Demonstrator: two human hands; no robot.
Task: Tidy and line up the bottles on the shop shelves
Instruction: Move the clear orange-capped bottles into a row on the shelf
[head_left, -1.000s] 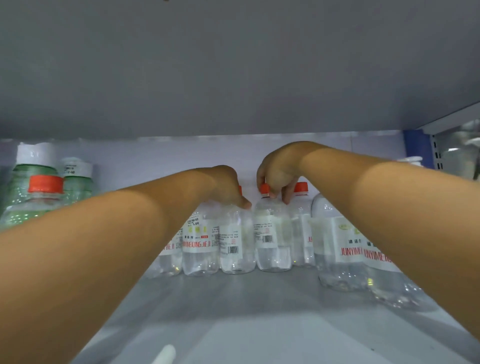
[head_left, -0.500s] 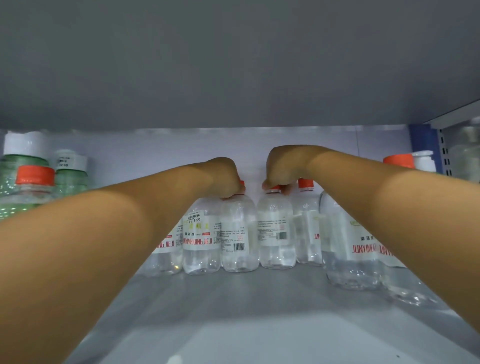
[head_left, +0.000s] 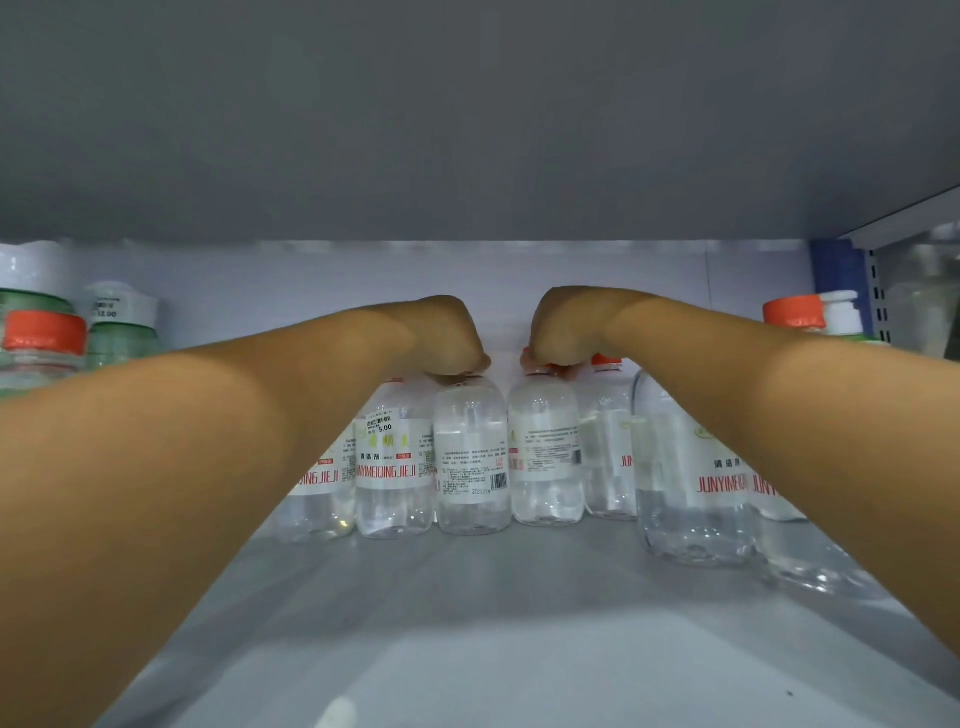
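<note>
Nearest you, the front edge of the shelf (head_left: 467, 649) is lying bare and grey, and both your forearms are reaching across it toward the back wall. At the right edge, two larger clear bottles (head_left: 696, 483) are standing further forward than the rest, partly hidden behind your right forearm.

Further in, a row of small clear bottles is standing upright along the back of the shelf, shoulder to shoulder. Your left hand (head_left: 447, 338) is sitting directly on top of the barcode bottle (head_left: 471, 457), fingers curled down around its cap, so that grip is closing on the bottle from above. Your right hand (head_left: 563, 330) is doing the same on the neighbouring bottle (head_left: 545, 449), pinching its red cap, a sliver of which is showing under the fingers. Both bottles are hanging straight below your hands, long axes vertical, each hand nearest its own bottle, and the two bottles are just beside each other. Their labels are facing away from you, unlike the price-tagged bottle (head_left: 394, 457) to the left, so the coming move is probably a twist about that upright axis.

Your wrists are bending downward, knuckles toward the back wall. At the far left corner, green bottles (head_left: 122, 338) and a red-capped one are standing well apart from your hands.
</note>
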